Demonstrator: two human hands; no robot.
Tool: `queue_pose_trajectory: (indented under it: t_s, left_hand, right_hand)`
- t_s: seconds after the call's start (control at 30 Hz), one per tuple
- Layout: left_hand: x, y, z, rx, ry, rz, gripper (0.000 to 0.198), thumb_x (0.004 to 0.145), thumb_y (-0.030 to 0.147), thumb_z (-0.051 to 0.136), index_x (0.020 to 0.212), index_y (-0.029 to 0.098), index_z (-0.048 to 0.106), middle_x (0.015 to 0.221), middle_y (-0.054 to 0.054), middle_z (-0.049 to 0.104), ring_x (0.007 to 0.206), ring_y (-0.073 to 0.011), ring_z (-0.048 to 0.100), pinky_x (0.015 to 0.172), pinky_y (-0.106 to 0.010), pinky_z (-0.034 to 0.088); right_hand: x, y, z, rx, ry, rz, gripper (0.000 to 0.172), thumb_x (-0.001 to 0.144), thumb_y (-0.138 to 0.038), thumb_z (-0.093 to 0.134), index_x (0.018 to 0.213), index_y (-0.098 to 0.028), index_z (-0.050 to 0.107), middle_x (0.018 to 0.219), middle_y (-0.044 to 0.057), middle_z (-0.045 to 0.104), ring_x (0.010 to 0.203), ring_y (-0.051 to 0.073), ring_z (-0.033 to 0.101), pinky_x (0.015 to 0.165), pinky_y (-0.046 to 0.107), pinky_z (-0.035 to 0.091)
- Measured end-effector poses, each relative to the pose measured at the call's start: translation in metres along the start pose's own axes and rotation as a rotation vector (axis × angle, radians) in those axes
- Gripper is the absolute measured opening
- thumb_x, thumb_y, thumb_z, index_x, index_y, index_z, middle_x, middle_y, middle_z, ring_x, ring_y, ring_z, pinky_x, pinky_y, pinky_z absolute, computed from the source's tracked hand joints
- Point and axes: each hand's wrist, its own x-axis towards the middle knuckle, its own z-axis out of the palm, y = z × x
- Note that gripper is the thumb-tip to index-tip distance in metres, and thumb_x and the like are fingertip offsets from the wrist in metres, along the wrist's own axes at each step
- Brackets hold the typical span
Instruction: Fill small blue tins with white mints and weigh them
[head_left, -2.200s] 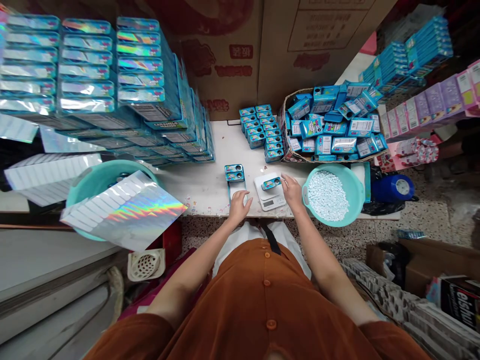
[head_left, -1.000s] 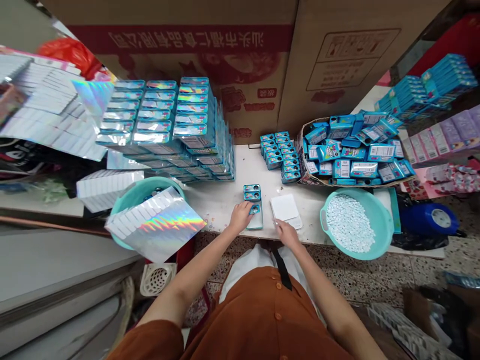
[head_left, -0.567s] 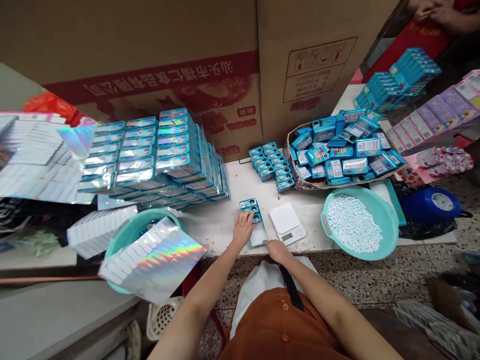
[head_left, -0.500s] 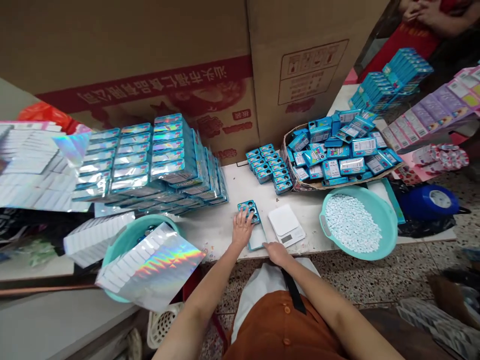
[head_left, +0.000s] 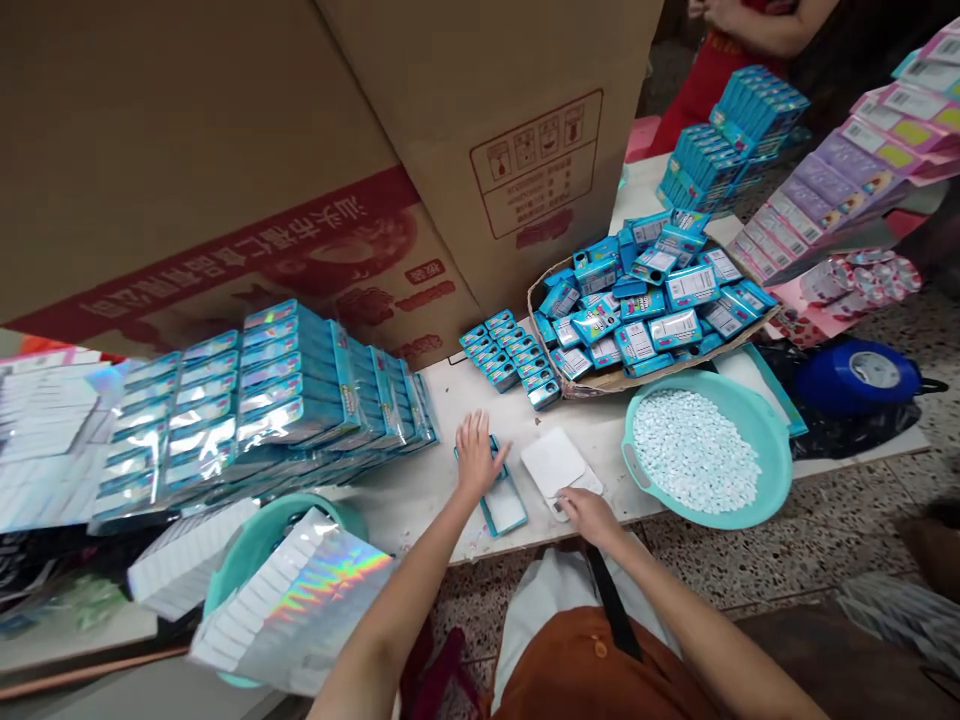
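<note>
Tray (head_left: 504,505) left of the scale (head_left: 553,460), long axis pointing away from you.
Your left hand (head_left: 476,455), nearer, spreads wide over its far end; your right hand (head_left: 589,514) meets the scale's near edge, grip unclear.

1 blue-rimmed tray (head_left: 504,506), flat, nr 1 wht scale (head_left: 553,459)

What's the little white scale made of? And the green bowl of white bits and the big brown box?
The white scale is probably plastic: smooth, even white, with rounded corners. The green bowl looks like plastic too, with one even colour and a moulded-looking handle. The big brown box seems to be dull cardboard, with red printing.
</note>
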Motion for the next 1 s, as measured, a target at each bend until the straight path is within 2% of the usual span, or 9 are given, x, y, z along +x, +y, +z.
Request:
queue_pose_trajectory:
  t_s: [0.07,0.17,0.3,0.43,0.57,0.7,0.83,0.9,1.0]
  left_hand:
    - [0.044,0.004,0.006,-0.012,0.063,-0.055,0.063,0.087,0.043,0.047,0.138,0.009,0.032,0.141,-0.020,0.038,0.135,-0.0328,0.027,0.109,-0.049,0.024]
    - [0.095,0.008,0.024,-0.018,0.039,-0.108,0.051,0.085,0.035,0.050,0.129,0.010,0.042,0.130,-0.020,0.047,0.125,-0.0334,0.039,0.104,-0.048,0.031]
    - [0.117,0.012,0.045,0.001,-0.055,-0.170,0.036,0.079,0.025,0.056,0.113,0.013,0.050,0.120,-0.019,0.050,0.118,-0.0334,0.044,0.097,-0.049,0.036]
    - [0.116,0.013,0.052,0.006,-0.051,-0.221,0.022,0.080,0.021,0.054,0.100,0.015,0.051,0.118,-0.019,0.049,0.118,-0.0331,0.043,0.093,-0.049,0.039]
    - [0.120,0.011,0.053,-0.014,-0.074,-0.195,0.011,0.080,0.017,0.050,0.091,0.017,0.052,0.121,-0.017,0.048,0.116,-0.0310,0.045,0.091,-0.046,0.042]
    - [0.120,0.012,0.047,-0.046,-0.187,-0.220,0.026,0.078,0.011,0.048,0.104,0.015,0.051,0.105,-0.015,0.055,0.103,-0.0277,0.053,0.087,-0.041,0.044]
    - [0.098,0.018,0.015,-0.078,-0.110,-0.289,0.050,0.077,0.012,0.050,0.126,0.012,0.041,0.109,-0.015,0.052,0.106,-0.0276,0.051,0.090,-0.039,0.043]
    - [0.077,0.026,-0.009,-0.107,-0.095,-0.272,0.048,0.078,0.016,0.051,0.126,0.015,0.043,0.111,-0.013,0.051,0.106,-0.0273,0.051,0.090,-0.038,0.044]
    - [0.041,0.047,-0.038,-0.181,-0.142,-0.195,0.044,0.079,0.020,0.053,0.123,0.019,0.046,0.111,-0.011,0.050,0.106,-0.0265,0.051,0.091,-0.037,0.044]
  right_hand:
    - [-0.010,0.016,-0.029,0.031,0.142,0.009,0.030,0.092,-0.031,0.038,0.099,-0.021,0.065,0.097,0.006,0.070,0.091,0.020,0.064,0.081,0.029,0.046]
    - [-0.028,0.042,-0.069,0.040,0.335,0.057,0.032,0.092,-0.034,0.037,0.099,-0.020,0.065,0.098,0.008,0.070,0.091,0.020,0.064,0.083,0.031,0.047]
    - [-0.053,0.072,-0.100,0.036,0.450,0.193,0.034,0.091,-0.039,0.037,0.099,-0.021,0.065,0.098,0.008,0.070,0.092,0.022,0.064,0.083,0.034,0.047]
    - [-0.069,0.089,-0.105,0.047,0.468,0.282,0.036,0.090,-0.042,0.036,0.098,-0.022,0.066,0.098,0.008,0.070,0.091,0.023,0.064,0.081,0.035,0.048]
    - [-0.074,0.096,-0.101,0.033,0.467,0.303,0.038,0.091,-0.043,0.035,0.098,-0.021,0.065,0.100,0.009,0.070,0.092,0.024,0.064,0.082,0.035,0.047]
    - [-0.070,0.099,-0.102,0.014,0.463,0.314,0.039,0.090,-0.043,0.036,0.099,-0.019,0.065,0.100,0.009,0.070,0.091,0.023,0.064,0.079,0.033,0.046]
    - [-0.066,0.101,-0.108,0.018,0.463,0.314,0.038,0.090,-0.042,0.037,0.098,-0.018,0.066,0.098,0.009,0.070,0.087,0.022,0.064,0.076,0.031,0.046]
    - [-0.065,0.102,-0.110,0.015,0.473,0.320,0.038,0.090,-0.042,0.038,0.098,-0.018,0.066,0.095,0.009,0.070,0.084,0.021,0.064,0.074,0.030,0.046]
    - [-0.065,0.103,-0.111,0.006,0.494,0.340,0.037,0.089,-0.041,0.039,0.097,-0.018,0.067,0.091,0.009,0.071,0.080,0.021,0.064,0.072,0.029,0.045]
